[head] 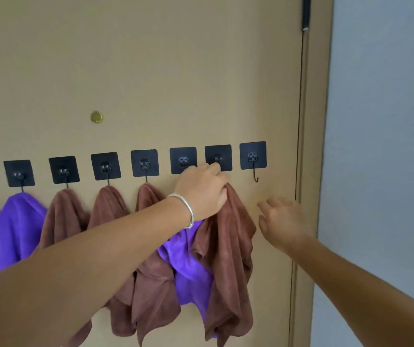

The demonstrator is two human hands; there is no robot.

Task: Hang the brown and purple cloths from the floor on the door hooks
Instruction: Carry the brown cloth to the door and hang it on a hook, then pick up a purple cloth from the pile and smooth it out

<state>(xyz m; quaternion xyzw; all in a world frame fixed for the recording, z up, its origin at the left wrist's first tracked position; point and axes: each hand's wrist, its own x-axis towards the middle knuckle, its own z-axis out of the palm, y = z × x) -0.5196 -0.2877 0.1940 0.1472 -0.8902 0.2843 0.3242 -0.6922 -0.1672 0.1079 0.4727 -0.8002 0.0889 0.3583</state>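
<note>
My left hand point(202, 190) is gripping the top of a brown cloth point(228, 246), fingers curled round the bunched fabric right under the second hook from the right point(218, 158). The cloth is drooping in soft folds toward 6 o'clock. At 3 o'clock my right hand point(282, 221) is hovering with loose fingers, holding nothing, below a bare hook point(253, 159). At 7 o'clock a purple cloth point(188, 266) is hanging behind my wrist; further toward 9 o'clock more brown cloths point(65, 216) and another purple one point(13, 231) are hanging on the door point(150, 71).

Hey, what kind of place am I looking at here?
Probably indoors in a home, at a closed door: a row of stick-on hooks holds brown and purple cloths, and a brass peephole sits above.
</note>
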